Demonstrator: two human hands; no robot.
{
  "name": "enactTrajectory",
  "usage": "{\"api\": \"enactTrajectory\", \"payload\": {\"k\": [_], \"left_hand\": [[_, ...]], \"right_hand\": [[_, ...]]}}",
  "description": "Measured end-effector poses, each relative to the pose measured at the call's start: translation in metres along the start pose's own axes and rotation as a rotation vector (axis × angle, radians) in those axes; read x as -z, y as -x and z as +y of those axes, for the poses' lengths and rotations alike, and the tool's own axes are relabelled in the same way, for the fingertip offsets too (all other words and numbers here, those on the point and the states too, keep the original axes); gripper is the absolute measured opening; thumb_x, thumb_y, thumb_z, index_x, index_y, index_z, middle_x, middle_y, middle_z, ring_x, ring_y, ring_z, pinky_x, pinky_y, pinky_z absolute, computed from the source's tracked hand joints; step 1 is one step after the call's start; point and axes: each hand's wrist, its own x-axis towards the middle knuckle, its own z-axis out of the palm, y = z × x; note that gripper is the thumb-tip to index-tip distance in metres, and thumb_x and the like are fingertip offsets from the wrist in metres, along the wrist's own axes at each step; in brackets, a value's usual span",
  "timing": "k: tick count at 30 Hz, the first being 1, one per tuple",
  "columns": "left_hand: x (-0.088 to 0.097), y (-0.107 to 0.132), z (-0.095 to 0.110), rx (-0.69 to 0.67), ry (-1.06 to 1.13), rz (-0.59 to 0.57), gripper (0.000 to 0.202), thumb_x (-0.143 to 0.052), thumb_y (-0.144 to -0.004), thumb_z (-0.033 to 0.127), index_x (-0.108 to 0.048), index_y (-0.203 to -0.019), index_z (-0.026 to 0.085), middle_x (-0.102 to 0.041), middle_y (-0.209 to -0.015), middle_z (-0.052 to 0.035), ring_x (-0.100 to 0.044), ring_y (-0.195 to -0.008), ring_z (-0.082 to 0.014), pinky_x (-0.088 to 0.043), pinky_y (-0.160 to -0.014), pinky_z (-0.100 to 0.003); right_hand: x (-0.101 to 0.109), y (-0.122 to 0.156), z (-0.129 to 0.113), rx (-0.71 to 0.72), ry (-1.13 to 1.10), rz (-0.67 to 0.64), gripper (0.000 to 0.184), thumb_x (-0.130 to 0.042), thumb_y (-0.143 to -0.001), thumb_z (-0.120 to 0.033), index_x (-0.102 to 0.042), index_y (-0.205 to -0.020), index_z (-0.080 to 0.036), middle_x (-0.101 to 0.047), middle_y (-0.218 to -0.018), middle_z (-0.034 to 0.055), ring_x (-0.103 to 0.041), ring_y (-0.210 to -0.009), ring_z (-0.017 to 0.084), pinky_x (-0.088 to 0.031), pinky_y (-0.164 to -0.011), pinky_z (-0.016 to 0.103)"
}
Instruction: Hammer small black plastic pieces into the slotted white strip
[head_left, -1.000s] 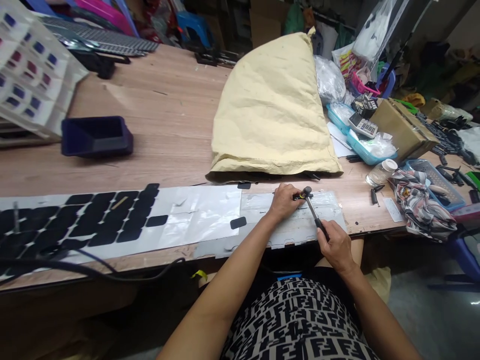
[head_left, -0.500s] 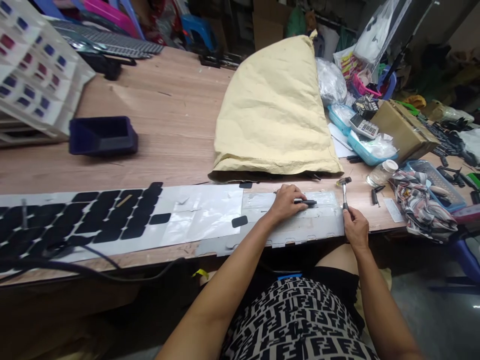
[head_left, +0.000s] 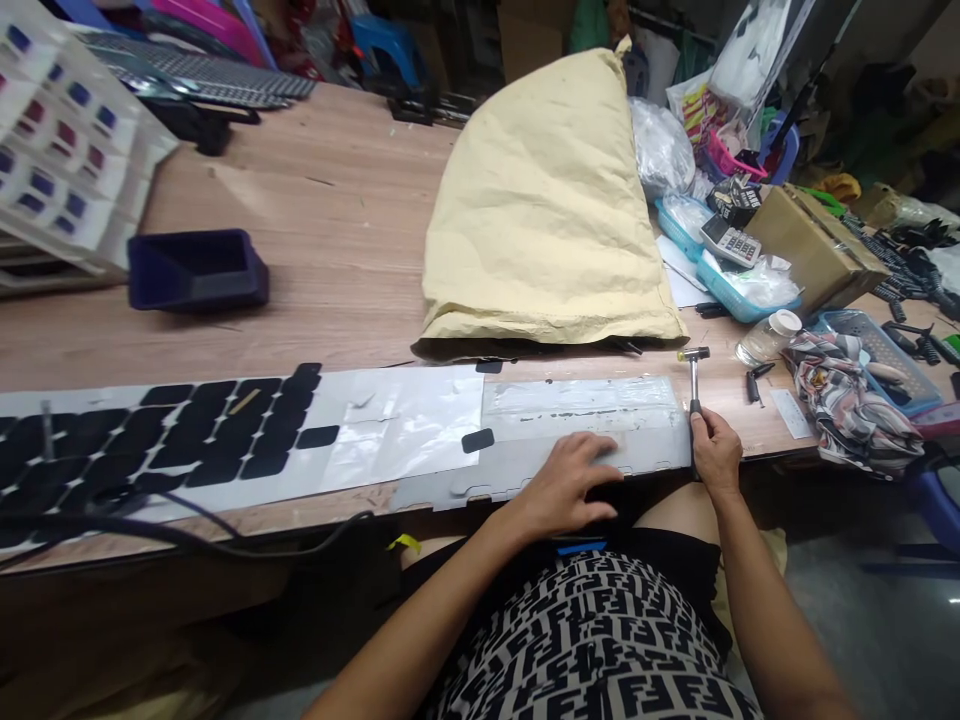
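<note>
A black-gripped, metal-shafted hammer [head_left: 694, 386] is pointing its head toward the far side, right of a scuffed grey board [head_left: 649, 438] that is lying flat.

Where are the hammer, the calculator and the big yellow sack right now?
Hammer [head_left: 694, 384]: head view, on the metal shaft, above the hand gripping it.
Calculator [head_left: 731, 243]: head view, on its face.
Yellow sack [head_left: 551, 210]: head view, middle of its upper side.

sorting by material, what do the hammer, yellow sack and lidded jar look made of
Hammer: likely metal along its shaft, from the silvery shine. Sack: dull, probably paper, from its creases. Jar: glossy, see-through glass or plastic; its smooth white lid looks plastic.
</note>
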Motion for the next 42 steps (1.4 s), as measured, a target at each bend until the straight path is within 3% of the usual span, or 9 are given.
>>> {"api": "enactTrajectory", "payload": {"k": [3,7,14,18,22,29,33,38,42], "left_hand": [[0.022,-0.025,-0.031,0.194,-0.015,0.195,0.022,-0.064,-0.093,0.029,-0.075,-0.111,0.024,-0.068,-0.123,-0.0086,-0.057,-0.118,-0.0276,-0.045,-0.105,-0.049],[0.064,-0.056,-0.084,0.468,-0.225,0.436,0.035,-0.045,-0.095,0.016,-0.073,-0.116,0.019,-0.071,-0.116,-0.0112,-0.059,-0.112,-0.0285,-0.047,-0.097,-0.046],[0.091,-0.078,-0.132,0.437,-0.483,0.239,0.04,-0.05,-0.083,0.012,-0.075,-0.112,0.023,-0.064,-0.118,-0.011,-0.056,-0.112,-0.0307,-0.042,-0.094,-0.044],[0.094,-0.081,-0.132,0.447,-0.486,0.241,0.028,-0.062,-0.083,0.022,-0.078,-0.106,0.021,-0.061,-0.111,-0.0125,-0.054,-0.109,-0.0321,-0.044,-0.094,-0.045],[0.093,-0.076,-0.107,0.409,-0.474,0.276,0.019,-0.065,-0.088,0.027,-0.078,-0.102,0.024,-0.064,-0.106,-0.0115,-0.053,-0.11,-0.0336,-0.043,-0.095,-0.047],[0.039,-0.09,-0.045,0.218,-0.341,0.13,0.014,-0.07,-0.089,0.03,-0.076,-0.099,0.022,-0.07,-0.101,-0.0094,-0.056,-0.1,-0.029,-0.044,-0.086,-0.043],[0.018,-0.088,-0.051,0.271,-0.183,0.172,0.021,-0.073,-0.086,0.032,-0.075,-0.105,0.022,-0.07,-0.099,-0.007,-0.056,-0.099,-0.0272,-0.045,-0.086,-0.04],[0.019,-0.071,-0.074,0.269,-0.026,0.265,0.021,-0.075,-0.082,0.03,-0.076,-0.101,0.023,-0.069,-0.094,-0.0043,-0.056,-0.095,-0.0242,-0.045,-0.087,-0.039],[0.018,-0.069,-0.078,0.258,0.001,0.291,0.015,-0.073,-0.082,0.026,-0.077,-0.096,0.023,-0.068,-0.089,-0.0041,-0.055,-0.093,-0.0237,-0.045,-0.087,-0.039]], "right_hand": [[0.0,0.001,0.0,0.008,-0.005,-0.003,0.047,-0.052,-0.089,-0.052,-0.078,-0.111,-0.019,-0.078,-0.104,0.0106,-0.068,-0.09,0.026,-0.049,-0.085,0.037],[0.0,0.001,0.002,0.016,-0.01,0.004,0.047,-0.053,-0.089,-0.053,-0.078,-0.109,-0.019,-0.078,-0.101,0.0106,-0.068,-0.09,0.027,-0.05,-0.083,0.037],[-0.001,0.001,0.004,0.03,-0.015,0.004,0.046,-0.052,-0.089,-0.052,-0.078,-0.107,-0.019,-0.078,-0.098,0.0102,-0.068,-0.086,0.026,-0.05,-0.081,0.036],[-0.001,0.002,0.002,0.028,-0.008,0.006,0.048,-0.05,-0.089,-0.052,-0.078,-0.107,-0.018,-0.078,-0.099,0.0105,-0.068,-0.087,0.026,-0.05,-0.081,0.036],[-0.002,0.003,0.002,0.031,0.001,0.004,0.046,-0.05,-0.089,-0.052,-0.078,-0.107,-0.019,-0.078,-0.1,0.0101,-0.068,-0.088,0.025,-0.049,-0.082,0.035],[-0.001,0.003,0.001,0.016,-0.012,0.007,0.047,-0.051,-0.088,-0.052,-0.078,-0.106,-0.018,-0.078,-0.099,0.0107,-0.068,-0.085,0.025,-0.05,-0.081,0.036],[0.0,0.004,0.001,0.024,-0.021,-0.013,0.047,-0.051,-0.09,-0.052,-0.078,-0.109,-0.018,-0.078,-0.101,0.0101,-0.068,-0.087,0.024,-0.05,-0.081,0.034],[0.001,0.004,0.003,0.041,-0.022,-0.004,0.045,-0.052,-0.09,-0.05,-0.077,-0.11,-0.018,-0.077,-0.099,0.0095,-0.067,-0.084,0.023,-0.05,-0.08,0.035],[0.004,0.017,-0.005,0.177,0.0,0.012,0.04,-0.052,-0.093,-0.045,-0.076,-0.108,-0.017,-0.072,-0.088,0.0073,-0.063,-0.076,0.02,-0.05,-0.076,0.033]]}}
